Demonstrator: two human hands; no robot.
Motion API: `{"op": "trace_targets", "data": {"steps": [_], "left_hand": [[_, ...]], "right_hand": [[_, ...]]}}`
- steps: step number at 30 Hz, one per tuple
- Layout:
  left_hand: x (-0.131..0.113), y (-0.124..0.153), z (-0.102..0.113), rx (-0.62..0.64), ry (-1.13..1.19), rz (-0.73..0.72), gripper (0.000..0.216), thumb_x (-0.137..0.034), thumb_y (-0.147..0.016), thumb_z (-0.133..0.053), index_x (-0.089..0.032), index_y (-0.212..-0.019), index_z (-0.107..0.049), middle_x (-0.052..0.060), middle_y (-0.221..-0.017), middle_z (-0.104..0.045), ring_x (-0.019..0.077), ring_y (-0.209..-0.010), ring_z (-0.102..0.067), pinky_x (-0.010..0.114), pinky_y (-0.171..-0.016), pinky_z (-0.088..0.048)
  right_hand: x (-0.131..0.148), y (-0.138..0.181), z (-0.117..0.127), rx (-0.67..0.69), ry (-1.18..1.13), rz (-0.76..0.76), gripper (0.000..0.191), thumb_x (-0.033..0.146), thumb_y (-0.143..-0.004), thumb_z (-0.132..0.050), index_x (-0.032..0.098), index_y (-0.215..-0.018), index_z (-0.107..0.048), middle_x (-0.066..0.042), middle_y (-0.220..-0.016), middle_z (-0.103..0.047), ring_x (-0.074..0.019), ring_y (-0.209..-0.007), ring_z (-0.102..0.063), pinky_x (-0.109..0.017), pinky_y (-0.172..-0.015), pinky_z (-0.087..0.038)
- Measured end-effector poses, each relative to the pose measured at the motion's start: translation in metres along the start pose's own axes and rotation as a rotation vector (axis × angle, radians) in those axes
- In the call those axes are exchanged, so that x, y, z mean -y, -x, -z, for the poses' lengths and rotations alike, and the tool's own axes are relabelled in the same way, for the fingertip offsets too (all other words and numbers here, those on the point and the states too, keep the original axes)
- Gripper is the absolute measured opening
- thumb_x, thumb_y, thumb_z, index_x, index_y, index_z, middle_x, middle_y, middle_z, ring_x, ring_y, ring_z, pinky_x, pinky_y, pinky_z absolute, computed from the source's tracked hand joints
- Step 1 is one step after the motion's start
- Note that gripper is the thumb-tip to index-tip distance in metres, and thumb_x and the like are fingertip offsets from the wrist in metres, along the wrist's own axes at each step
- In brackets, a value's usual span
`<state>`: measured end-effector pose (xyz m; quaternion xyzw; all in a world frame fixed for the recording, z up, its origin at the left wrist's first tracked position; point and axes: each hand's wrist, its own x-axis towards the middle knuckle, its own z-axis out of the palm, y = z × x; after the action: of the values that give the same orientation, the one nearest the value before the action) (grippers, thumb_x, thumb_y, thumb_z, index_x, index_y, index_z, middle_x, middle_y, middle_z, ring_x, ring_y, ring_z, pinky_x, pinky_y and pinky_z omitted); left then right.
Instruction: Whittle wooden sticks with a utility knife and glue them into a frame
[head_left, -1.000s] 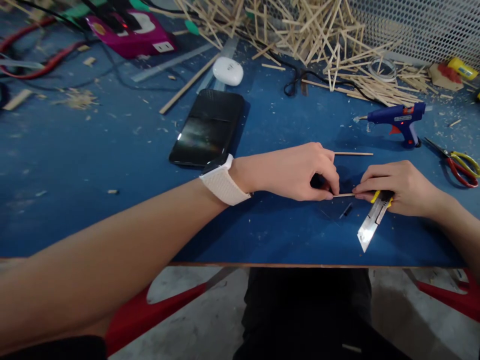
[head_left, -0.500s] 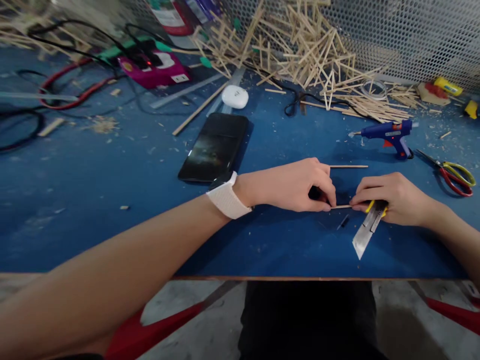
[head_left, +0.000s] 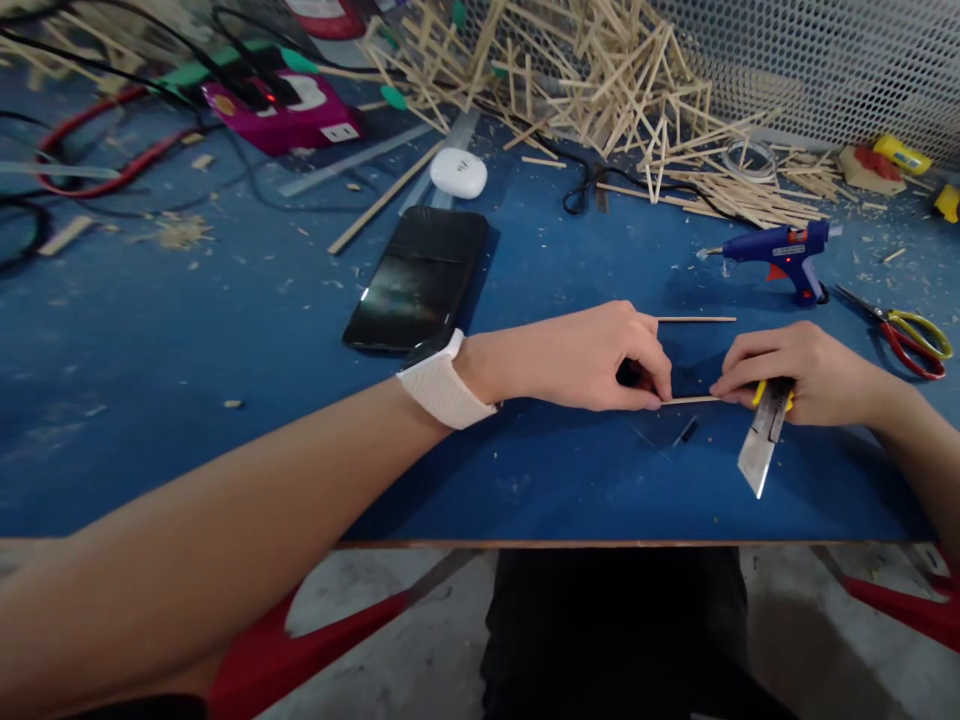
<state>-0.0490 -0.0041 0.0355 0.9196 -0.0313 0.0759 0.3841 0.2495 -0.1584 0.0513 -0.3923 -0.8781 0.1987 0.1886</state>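
My left hand (head_left: pixel 626 360) pinches one end of a thin wooden stick (head_left: pixel 690 401) that lies low over the blue table. At the other end, my right hand (head_left: pixel 795 375) is closed, its fingertips touching the stick. That same hand also keeps hold of a box cutter (head_left: pixel 760 440), its yellow holder partly hidden by the fingers and its wide blade out, tipped down towards the table's front edge. A second wooden stick (head_left: pixel 697 319) extends to the right from behind my left hand. Just below the pinched stick lies a small dark sliver (head_left: pixel 686 430).
A blue glue gun (head_left: pixel 780 258) and scissors (head_left: pixel 900 330) lie at the right. Left of my hands are a phone (head_left: pixel 420 280) and a white earbud case (head_left: pixel 459 173). Behind them are a pink power strip (head_left: pixel 285 115), cables and a heap of wooden sticks (head_left: pixel 600 90).
My right hand has slid a little to the right with the box cutter, so more of the stick shows between my hands. The left hand keeps its pinch. The view has shifted slightly.
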Motion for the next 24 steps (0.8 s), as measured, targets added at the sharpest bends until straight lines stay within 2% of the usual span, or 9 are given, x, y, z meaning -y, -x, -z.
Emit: {"op": "trace_targets", "data": {"steps": [10,14,17,19,22,24], "left_hand": [[-0.001,0.000,0.000,-0.009,0.013,0.019,0.019,-0.021,-0.113,-0.088,-0.031,-0.102,-0.100,0.001,-0.103,-0.097,0.0229,-0.099,-0.085,0.039,-0.101,-0.061],[-0.002,0.000,0.001,0.010,0.016,0.048,0.018,-0.023,-0.113,-0.088,-0.031,-0.102,-0.100,0.000,-0.104,-0.097,0.0220,-0.101,-0.085,0.038,-0.104,-0.059],[-0.002,-0.001,0.002,0.024,0.011,0.063,0.019,-0.022,-0.112,-0.088,-0.032,-0.102,-0.101,-0.001,-0.106,-0.098,0.0204,-0.102,-0.085,0.038,-0.109,-0.056],[-0.003,-0.001,0.002,0.027,0.009,0.067,0.020,-0.021,-0.112,-0.088,-0.032,-0.103,-0.101,-0.002,-0.106,-0.098,0.0197,-0.101,-0.085,0.037,-0.111,-0.056],[-0.004,-0.001,0.003,0.030,0.002,0.082,0.019,-0.024,-0.112,-0.088,-0.033,-0.103,-0.101,-0.002,-0.106,-0.098,0.0200,-0.103,-0.085,0.037,-0.112,-0.055],[-0.004,-0.001,0.003,0.030,-0.005,0.090,0.018,-0.025,-0.112,-0.088,-0.033,-0.102,-0.101,-0.002,-0.107,-0.098,0.0202,-0.105,-0.085,0.037,-0.112,-0.055]], "right_hand": [[-0.006,-0.001,0.002,0.026,-0.048,0.008,0.021,0.011,-0.112,-0.078,0.023,-0.115,-0.095,-0.006,-0.107,-0.091,-0.0152,-0.082,-0.085,-0.026,-0.078,-0.063],[-0.006,0.001,0.002,-0.098,-0.051,0.032,0.011,0.020,-0.109,-0.086,0.024,-0.116,-0.093,-0.004,-0.100,-0.090,-0.0159,-0.076,-0.081,-0.028,-0.072,-0.060],[-0.007,0.004,0.007,-0.204,-0.027,0.034,0.029,0.026,-0.103,-0.086,0.026,-0.132,-0.091,-0.002,-0.095,-0.086,-0.0183,-0.073,-0.075,-0.033,-0.070,-0.056],[-0.007,0.006,0.013,-0.216,-0.001,0.043,0.042,0.031,-0.103,-0.081,0.028,-0.144,-0.087,-0.002,-0.096,-0.083,-0.0217,-0.078,-0.073,-0.039,-0.078,-0.055],[-0.010,0.004,0.019,-0.158,-0.014,0.084,0.044,0.050,-0.114,-0.070,0.028,-0.150,-0.084,-0.005,-0.104,-0.083,-0.0276,-0.091,-0.075,-0.047,-0.090,-0.053],[-0.012,0.003,0.020,-0.157,-0.053,0.100,0.053,0.065,-0.124,-0.055,0.028,-0.146,-0.086,-0.006,-0.105,-0.083,-0.0295,-0.093,-0.075,-0.049,-0.091,-0.050]]}}
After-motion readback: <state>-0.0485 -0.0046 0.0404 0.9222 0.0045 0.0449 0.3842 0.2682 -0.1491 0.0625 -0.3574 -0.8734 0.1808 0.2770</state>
